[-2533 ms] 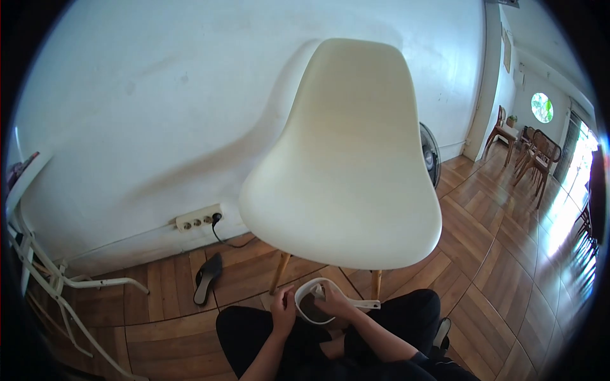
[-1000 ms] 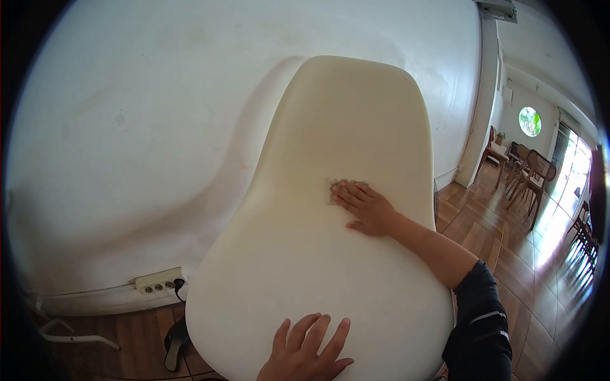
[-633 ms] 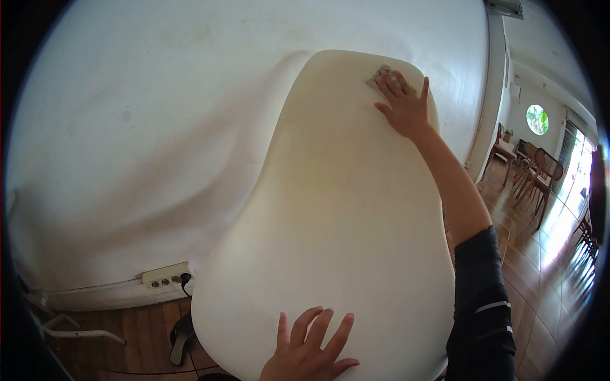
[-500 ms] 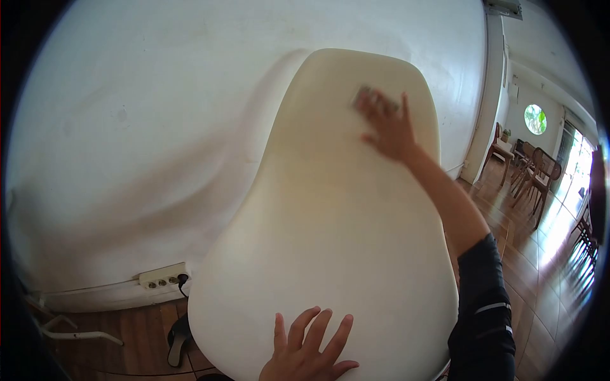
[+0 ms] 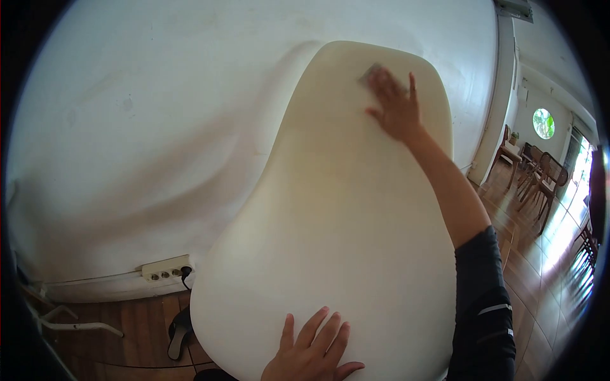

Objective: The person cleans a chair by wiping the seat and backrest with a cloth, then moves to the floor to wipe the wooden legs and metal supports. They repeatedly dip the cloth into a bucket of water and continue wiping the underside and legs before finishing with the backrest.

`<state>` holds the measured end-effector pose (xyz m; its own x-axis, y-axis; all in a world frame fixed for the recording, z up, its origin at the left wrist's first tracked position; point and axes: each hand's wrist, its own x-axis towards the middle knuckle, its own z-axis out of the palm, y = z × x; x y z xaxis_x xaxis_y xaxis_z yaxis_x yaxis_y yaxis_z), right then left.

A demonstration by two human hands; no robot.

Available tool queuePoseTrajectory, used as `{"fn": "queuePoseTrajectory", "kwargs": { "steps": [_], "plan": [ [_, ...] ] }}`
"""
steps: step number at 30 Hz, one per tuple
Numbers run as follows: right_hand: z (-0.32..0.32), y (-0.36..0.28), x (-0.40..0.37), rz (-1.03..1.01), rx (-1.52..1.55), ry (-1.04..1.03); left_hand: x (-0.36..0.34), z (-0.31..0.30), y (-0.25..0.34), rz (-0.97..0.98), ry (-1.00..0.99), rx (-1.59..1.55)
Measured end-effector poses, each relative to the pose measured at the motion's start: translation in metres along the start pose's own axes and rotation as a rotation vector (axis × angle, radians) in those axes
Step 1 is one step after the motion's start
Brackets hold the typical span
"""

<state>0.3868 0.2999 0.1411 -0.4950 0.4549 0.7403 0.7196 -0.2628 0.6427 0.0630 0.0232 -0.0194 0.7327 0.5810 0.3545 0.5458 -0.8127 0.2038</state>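
A smooth cream-white chair shell [image 5: 330,222] fills the middle of the view, its backrest rising toward the wall. My right hand [image 5: 397,105] is on the upper backrest, pressing a small greyish cloth or pad [image 5: 370,74] against the surface; motion blurs its fingertips and the pad. Near the front of the seat, my left hand [image 5: 312,349] lies flat with its fingers spread and holds nothing.
Behind the chair is a white wall [image 5: 159,127] with a socket strip [image 5: 166,269] and a black plug low down. A dark shoe [image 5: 180,336] and white metal legs [image 5: 82,326] are at lower left. Wooden chairs [image 5: 548,181] stand on the tiled floor at right.
My right hand has moved up the backrest with the pad. My left hand stays on the seat, its fingers slightly closer together. The view has shifted a little.
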Motion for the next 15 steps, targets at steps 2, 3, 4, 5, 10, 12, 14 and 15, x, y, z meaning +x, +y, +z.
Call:
{"fn": "queuePoseTrajectory", "kwargs": {
  "steps": [2,3,4,5,10,12,14,15],
  "plan": [
    [0.001,0.002,0.018,0.169,0.058,-0.099,0.0,0.0,-0.001,0.017,-0.037,0.002],
    [-0.001,-0.005,0.014,0.152,0.12,-0.086,-0.001,0.0,-0.001,0.015,-0.04,0.002],
    [-0.005,-0.013,0.008,0.147,0.118,-0.086,-0.002,0.001,-0.002,0.01,-0.046,-0.015],
    [-0.009,-0.025,-0.002,0.012,0.199,-0.14,-0.002,0.002,-0.002,0.004,-0.051,-0.033],
    [-0.012,-0.101,-0.093,-0.496,0.672,-0.378,-0.005,-0.001,-0.001,0.012,-0.052,-0.035],
    [-0.009,-0.101,-0.095,-0.564,0.636,-0.351,-0.006,-0.003,-0.001,0.008,-0.039,-0.028],
    [-0.003,-0.096,-0.088,-0.617,0.597,-0.333,-0.005,-0.003,-0.001,0.017,-0.062,-0.053],
    [-0.004,-0.085,-0.071,-0.558,0.527,-0.33,-0.004,0.0,-0.003,0.02,-0.063,-0.052]
  ]
}}
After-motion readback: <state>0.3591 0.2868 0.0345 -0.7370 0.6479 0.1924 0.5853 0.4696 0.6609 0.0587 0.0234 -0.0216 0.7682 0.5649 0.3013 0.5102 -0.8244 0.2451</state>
